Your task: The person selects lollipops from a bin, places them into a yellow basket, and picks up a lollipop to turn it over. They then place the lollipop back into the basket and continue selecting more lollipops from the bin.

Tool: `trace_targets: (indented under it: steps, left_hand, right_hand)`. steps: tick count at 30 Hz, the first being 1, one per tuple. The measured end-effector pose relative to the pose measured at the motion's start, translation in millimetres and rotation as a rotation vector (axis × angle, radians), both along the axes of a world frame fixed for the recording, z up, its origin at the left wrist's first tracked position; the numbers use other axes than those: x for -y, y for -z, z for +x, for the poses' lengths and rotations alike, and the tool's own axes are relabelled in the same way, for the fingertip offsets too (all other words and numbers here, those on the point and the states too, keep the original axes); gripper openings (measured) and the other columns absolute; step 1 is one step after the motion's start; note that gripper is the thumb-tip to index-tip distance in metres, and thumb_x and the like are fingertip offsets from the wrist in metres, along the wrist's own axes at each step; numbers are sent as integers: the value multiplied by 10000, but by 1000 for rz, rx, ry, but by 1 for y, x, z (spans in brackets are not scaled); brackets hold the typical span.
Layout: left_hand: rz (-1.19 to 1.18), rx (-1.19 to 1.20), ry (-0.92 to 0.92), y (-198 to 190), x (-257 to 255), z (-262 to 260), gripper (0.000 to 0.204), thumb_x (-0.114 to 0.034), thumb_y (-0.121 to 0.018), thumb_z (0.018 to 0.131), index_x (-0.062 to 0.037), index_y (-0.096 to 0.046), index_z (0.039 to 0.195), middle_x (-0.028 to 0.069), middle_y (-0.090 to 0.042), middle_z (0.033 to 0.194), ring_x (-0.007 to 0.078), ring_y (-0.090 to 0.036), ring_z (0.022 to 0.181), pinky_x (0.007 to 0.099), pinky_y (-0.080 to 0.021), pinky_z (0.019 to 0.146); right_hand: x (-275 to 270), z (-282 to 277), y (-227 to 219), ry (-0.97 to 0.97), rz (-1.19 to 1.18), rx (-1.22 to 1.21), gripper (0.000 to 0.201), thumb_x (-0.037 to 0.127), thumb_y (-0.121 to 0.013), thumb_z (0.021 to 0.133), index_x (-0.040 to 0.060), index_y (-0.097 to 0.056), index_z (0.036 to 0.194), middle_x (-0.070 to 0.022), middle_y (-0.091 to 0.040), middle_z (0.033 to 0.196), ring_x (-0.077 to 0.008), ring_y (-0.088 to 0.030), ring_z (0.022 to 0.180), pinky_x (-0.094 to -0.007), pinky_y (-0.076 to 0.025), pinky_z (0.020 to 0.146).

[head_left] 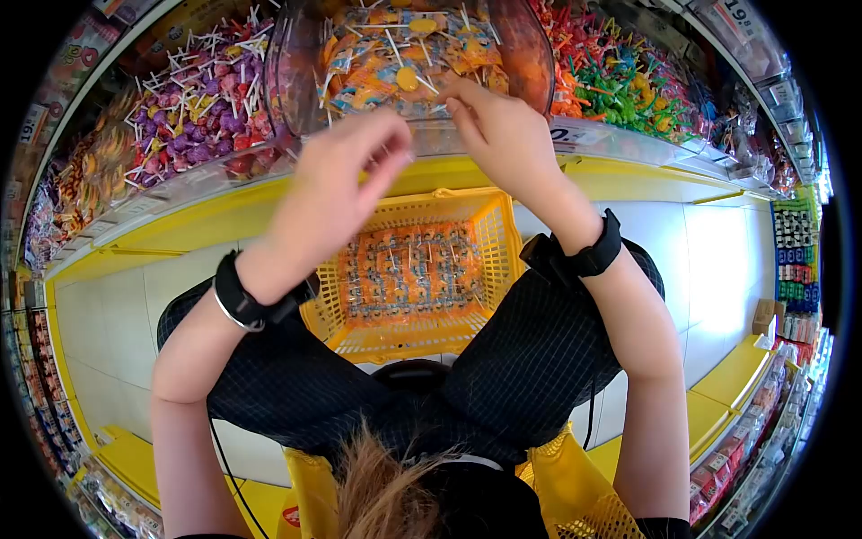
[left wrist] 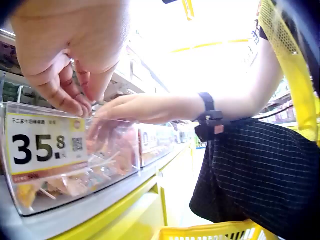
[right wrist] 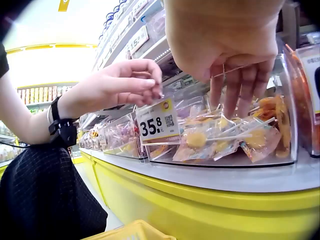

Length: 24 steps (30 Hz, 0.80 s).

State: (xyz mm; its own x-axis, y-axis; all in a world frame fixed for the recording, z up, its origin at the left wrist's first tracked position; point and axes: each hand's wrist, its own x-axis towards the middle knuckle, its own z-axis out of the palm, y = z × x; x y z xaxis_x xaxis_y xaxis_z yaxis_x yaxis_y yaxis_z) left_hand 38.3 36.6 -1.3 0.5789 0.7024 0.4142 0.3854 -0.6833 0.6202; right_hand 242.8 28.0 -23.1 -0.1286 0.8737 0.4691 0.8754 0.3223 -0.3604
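Clear plastic forms the bin (right wrist: 280,150), the landmark here; it sits on a grey shelf (right wrist: 225,177) edged in yellow. Right hand (head_left: 503,135) reaches over the bin's front wall, fingers (right wrist: 235,90) curled down among the orange-wrapped lollipops (right wrist: 220,137); whether it grips one cannot be told. Left hand (head_left: 337,184) hangs just left of the bin, above the front rim, fingertips (left wrist: 75,102) pinched together; anything held is too small to make out. Price tag (left wrist: 42,147) reading 35.8 is fixed to the bin's front. Yellow basket (head_left: 422,269) stands below the bin, holding orange lollipop packs (head_left: 409,274).
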Motion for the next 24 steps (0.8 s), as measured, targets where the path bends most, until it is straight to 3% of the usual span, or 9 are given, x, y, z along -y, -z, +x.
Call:
trace_targets:
  steps: [2,6,9,11,13,24]
  left_hand:
    - [-167,91,-101,-1,-12,-2,85,-42,-600,874,-7,-571,946,59,-600,761,106,-599,697,249,-485,639]
    - [-181,58,-128,-2,-25,6,76,-69,-589,900,-7,-571,941,34,-576,687,78,-577,643,230,-469,605]
    - [-134,-61,-152,-4,-36,13,99,-76,-604,883,-8,-582,951,38,-586,648,101,-596,617,244,-460,574]
    - [45,-167,-206,2,-47,17,138,-78,-628,847,-12,-595,963,73,-614,650,131,-609,609,269,-450,555]
    - [31,-199,-211,13,-59,18,140,-70,-641,822,-11,-605,943,90,-622,655,147,-608,604,282,-450,557]
    - [-133,-342,-94,11,-74,13,102,-39,-681,752,-16,-627,834,82,-582,618,157,-544,566,303,-420,556]
  right_hand:
    - [-2,-5,1,2,70,58,177,215,-533,887,83,-651,888,-127,-674,795,-316,-651,657,-434,-513,571]
    - [-6,-9,-2,35,-72,124,227,250,-505,894,86,-663,883,-137,-666,754,-329,-653,665,-446,-517,570]
    - [-12,-7,-3,19,-128,131,249,267,-481,887,110,-672,914,-135,-669,765,-333,-657,705,-464,-519,597]
    - [-16,-5,-4,5,-168,143,259,268,-468,881,122,-675,935,-131,-674,786,-331,-661,740,-472,-522,622]
    - [-20,-4,-5,-49,-283,34,290,244,-425,893,110,-638,1035,-114,-652,980,-338,-621,926,-473,-500,750]
    - [-28,-7,-5,-26,-419,43,323,236,-392,874,168,-643,1064,-89,-665,1021,-296,-627,967,-460,-501,800]
